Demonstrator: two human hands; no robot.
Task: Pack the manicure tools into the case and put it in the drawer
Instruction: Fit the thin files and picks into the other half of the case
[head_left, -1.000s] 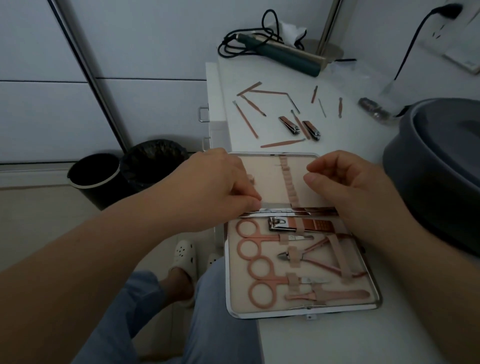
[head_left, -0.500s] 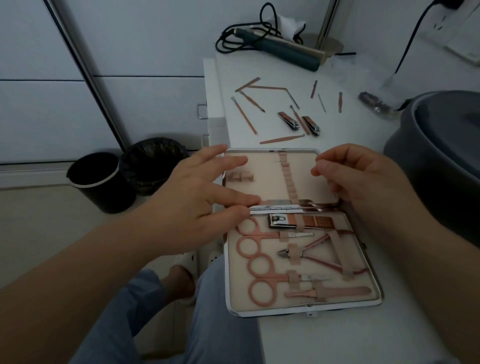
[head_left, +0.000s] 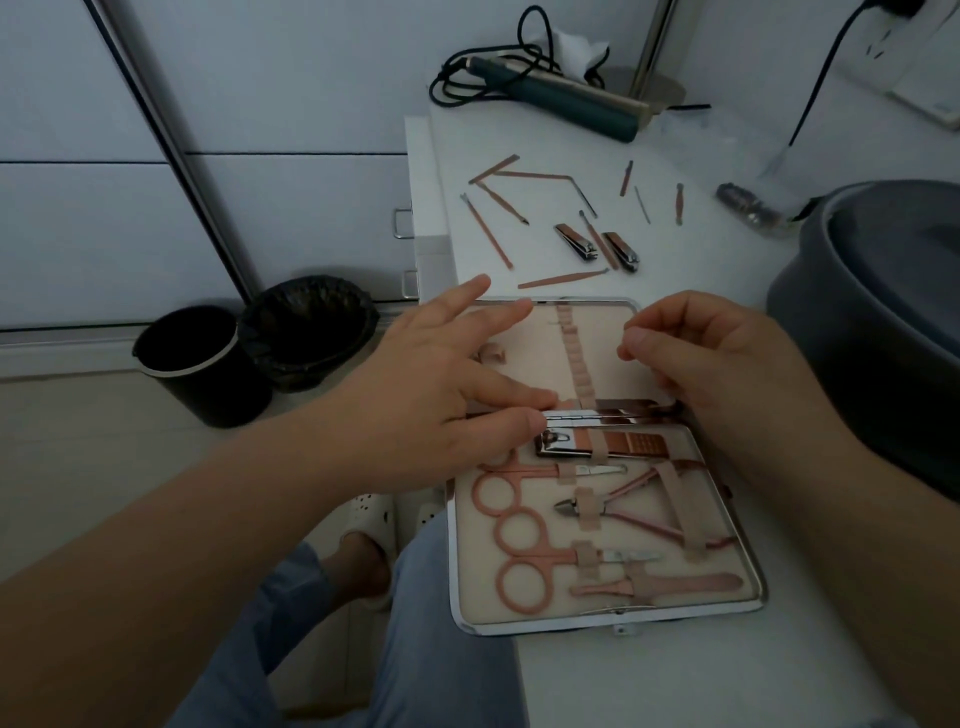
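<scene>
From the head view, the open case (head_left: 608, 618) lies flat on the white bench (head_left: 675, 686) beneath both hands, scissors and nippers strapped in its near half. The left hand (head_left: 436, 410) spreads straight fingers over the hinge; the right hand (head_left: 711, 364) curls, though whether it pinches anything cannot be told. Loose tools (head_left: 571, 228) (clippers, thin sticks) lie beyond the fingertips.

This looks like a room in a home, likely a bedroom or dressing corner. A white counter (head_left: 649, 675) with drawer handles (head_left: 402, 223) on its side stands against pale sliding wardrobe doors (head_left: 208, 156). A corded hair straightener (head_left: 561, 101) lies at the back, a wall socket (head_left: 898, 8) above it. Two small black bins (head_left: 208, 364) sit on the light floor, and the person wears white house slippers (head_left: 371, 525).
</scene>
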